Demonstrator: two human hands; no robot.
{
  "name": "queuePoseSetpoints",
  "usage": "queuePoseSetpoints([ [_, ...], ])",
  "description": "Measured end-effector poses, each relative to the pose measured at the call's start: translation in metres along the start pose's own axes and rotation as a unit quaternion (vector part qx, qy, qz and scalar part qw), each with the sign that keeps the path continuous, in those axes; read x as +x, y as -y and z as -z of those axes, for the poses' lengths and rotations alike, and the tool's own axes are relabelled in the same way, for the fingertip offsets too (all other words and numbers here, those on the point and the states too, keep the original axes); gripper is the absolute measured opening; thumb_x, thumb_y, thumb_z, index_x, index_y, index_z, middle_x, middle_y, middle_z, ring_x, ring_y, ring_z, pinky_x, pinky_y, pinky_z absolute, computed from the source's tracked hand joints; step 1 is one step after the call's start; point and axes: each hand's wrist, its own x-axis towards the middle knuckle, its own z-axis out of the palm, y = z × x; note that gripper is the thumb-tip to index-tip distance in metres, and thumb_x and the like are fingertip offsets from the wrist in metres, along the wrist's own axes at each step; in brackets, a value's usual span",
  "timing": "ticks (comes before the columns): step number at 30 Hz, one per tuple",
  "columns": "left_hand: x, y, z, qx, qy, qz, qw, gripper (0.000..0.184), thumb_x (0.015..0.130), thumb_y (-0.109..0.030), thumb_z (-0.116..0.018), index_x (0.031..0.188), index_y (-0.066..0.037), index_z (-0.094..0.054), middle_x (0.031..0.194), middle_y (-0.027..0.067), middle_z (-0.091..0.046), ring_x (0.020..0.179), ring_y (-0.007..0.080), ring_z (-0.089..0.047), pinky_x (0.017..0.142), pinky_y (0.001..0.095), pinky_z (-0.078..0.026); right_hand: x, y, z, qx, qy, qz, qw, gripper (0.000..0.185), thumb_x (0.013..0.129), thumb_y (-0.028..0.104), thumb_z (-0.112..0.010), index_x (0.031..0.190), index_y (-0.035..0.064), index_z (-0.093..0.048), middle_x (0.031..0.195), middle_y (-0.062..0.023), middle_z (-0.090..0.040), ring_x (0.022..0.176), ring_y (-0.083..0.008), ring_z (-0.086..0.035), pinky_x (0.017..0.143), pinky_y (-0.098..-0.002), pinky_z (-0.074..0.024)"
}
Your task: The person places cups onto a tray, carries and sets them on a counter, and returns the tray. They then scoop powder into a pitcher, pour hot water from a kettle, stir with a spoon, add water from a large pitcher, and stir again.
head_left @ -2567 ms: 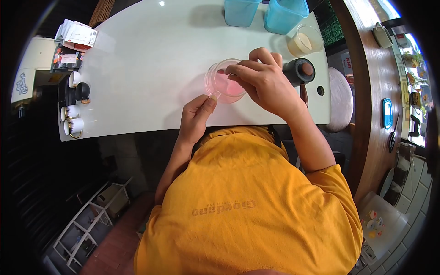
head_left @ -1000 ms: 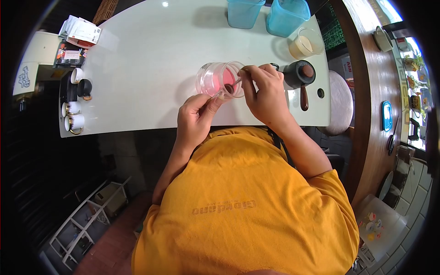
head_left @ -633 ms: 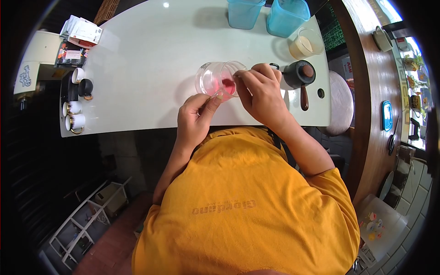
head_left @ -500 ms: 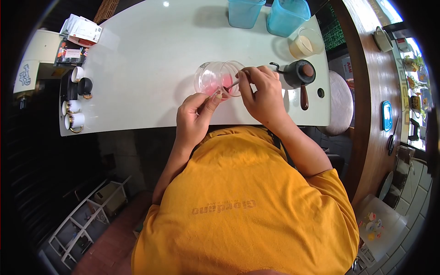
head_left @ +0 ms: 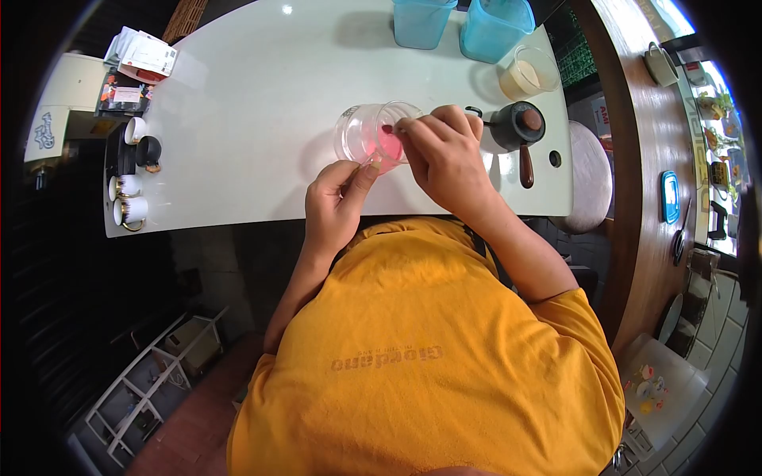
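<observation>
A clear cup [head_left: 357,131] leans toward me on the white table [head_left: 246,119], its round mouth facing me. Pink stuff [head_left: 387,148] coats the inside; whether it is liquid or powder I cannot tell. My left hand [head_left: 340,194] pinches the cup's near rim between thumb and fingers. At the mouth, my right hand [head_left: 446,155] is closed around a thin stirring tool, likely a spoon, mostly hidden by the fingers. Its dark red tip [head_left: 387,129] shows inside the cup.
To the right stand a black kettle [head_left: 508,127] with a wooden handle and a clear tub [head_left: 528,75] of pale contents. Blue containers [head_left: 496,32] are at the back. White cups [head_left: 131,210] and packets [head_left: 143,55] line the left edge.
The tool's tip has moved from the near rim up toward the far side of the cup's mouth. My right hand has shifted slightly with it; my left keeps its pinch.
</observation>
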Motion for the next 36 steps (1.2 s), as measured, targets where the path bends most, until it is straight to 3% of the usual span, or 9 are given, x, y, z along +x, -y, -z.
queuePoseSetpoints([
  [6, 0.0, -0.003, -0.002, -0.009, -0.007, 0.006, 1.0, 0.034, 0.092, -0.026, -0.064, 0.074, 0.002, -0.06, 0.059, 0.0005, -0.044, 0.057, 0.0096, -0.035, 0.053, 0.0257, -0.032, -0.002, 0.002, -0.001, 0.15, 0.027, -0.208, 0.966, 0.003, 0.083, 0.01, -0.063, 0.083, 0.007, -0.062, 0.07, -0.0027, -0.062, 0.071, -0.0225, -0.054, 0.073, -0.0356, -0.0344],
  [10, -0.001, 0.0, 0.001, -0.001, -0.001, 0.011, 1.0, 0.033, 0.092, -0.026, -0.064, 0.075, 0.002, -0.061, 0.06, 0.0, -0.045, 0.058, 0.009, -0.036, 0.053, 0.0255, -0.032, 0.001, 0.002, -0.004, 0.126, -0.013, -0.149, 0.981, 0.004, 0.082, 0.01, -0.064, 0.086, 0.0084, -0.063, 0.073, -0.0026, -0.063, 0.075, -0.0224, -0.054, 0.074, -0.0356, -0.0342],
  [12, -0.001, 0.001, 0.001, -0.007, -0.005, 0.009, 1.0, 0.033, 0.092, -0.026, -0.064, 0.075, 0.002, -0.061, 0.06, 0.0001, -0.045, 0.058, 0.009, -0.037, 0.053, 0.0255, -0.032, 0.005, 0.001, 0.002, 0.058, 0.02, -0.059, 0.996, 0.012, 0.081, 0.009, -0.065, 0.092, 0.0113, -0.064, 0.08, -0.0006, -0.063, 0.082, -0.0217, -0.053, 0.075, -0.0355, -0.0337],
  [18, 0.001, -0.003, 0.001, -0.019, -0.003, 0.004, 1.0, 0.032, 0.092, -0.026, -0.064, 0.076, 0.003, -0.061, 0.061, 0.0007, -0.047, 0.059, 0.0094, -0.038, 0.054, 0.026, -0.033, 0.01, -0.002, 0.004, 0.029, 0.033, 0.043, 0.998, 0.022, 0.078, 0.01, -0.066, 0.098, 0.0143, -0.061, 0.088, 0.0028, -0.06, 0.087, -0.0195, -0.05, 0.075, -0.0346, -0.033],
  [22, 0.001, 0.003, 0.002, -0.015, -0.005, -0.006, 1.0, 0.033, 0.092, -0.026, -0.063, 0.076, 0.002, -0.061, 0.06, 0.0003, -0.047, 0.058, 0.0088, -0.038, 0.053, 0.0255, -0.033, 0.007, -0.001, 0.002, 0.024, 0.021, 0.024, 0.999, 0.015, 0.078, 0.009, -0.066, 0.092, 0.0119, -0.061, 0.082, 0.0003, -0.061, 0.083, -0.0199, -0.052, 0.074, -0.0346, -0.0336],
  [25, 0.001, -0.001, 0.002, -0.005, -0.003, 0.0, 1.0, 0.033, 0.092, -0.026, -0.063, 0.075, 0.002, -0.061, 0.06, -0.0002, -0.046, 0.057, 0.0086, -0.037, 0.052, 0.0252, -0.032, 0.003, -0.001, -0.002, 0.048, -0.002, -0.062, 0.997, 0.01, 0.078, 0.008, -0.065, 0.087, 0.0089, -0.062, 0.074, -0.0026, -0.061, 0.076, -0.0213, -0.054, 0.072, -0.0351, -0.0343],
  [27, 0.002, -0.007, 0.001, -0.017, 0.001, -0.001, 1.0, 0.031, 0.093, -0.025, -0.062, 0.078, 0.002, -0.061, 0.061, -0.0032, -0.043, 0.059, 0.0061, -0.034, 0.052, 0.0233, -0.029, 0.003, 0.001, -0.002, 0.138, 0.02, -0.18, 0.974, 0.006, 0.079, 0.007, -0.065, 0.084, 0.0067, -0.062, 0.066, -0.0043, -0.058, 0.07, -0.023, -0.053, 0.07, -0.0357, -0.0346],
  [32, 0.002, 0.002, 0.001, -0.014, 0.006, -0.005, 1.0, 0.029, 0.094, -0.025, -0.061, 0.081, 0.001, -0.062, 0.063, -0.0061, -0.041, 0.06, 0.0038, -0.032, 0.052, 0.0217, -0.027, 0.008, 0.001, 0.002, 0.093, 0.011, -0.096, 0.991, 0.01, 0.079, 0.007, -0.065, 0.088, 0.0082, -0.062, 0.074, -0.003, -0.06, 0.076, -0.0228, -0.054, 0.072, -0.0355, -0.0341],
  [36, 0.004, 0.0, 0.0, -0.02, 0.002, 0.006, 1.0, 0.033, 0.093, -0.027, -0.063, 0.076, 0.002, -0.06, 0.062, -0.0001, -0.045, 0.058, 0.0083, -0.036, 0.052, 0.0251, -0.032, 0.013, -0.001, 0.006, 0.054, 0.03, -0.009, 0.998, 0.018, 0.077, 0.007, -0.067, 0.094, 0.0121, -0.062, 0.084, 0.0001, -0.061, 0.083, -0.021, -0.052, 0.073, -0.0351, -0.0331],
])
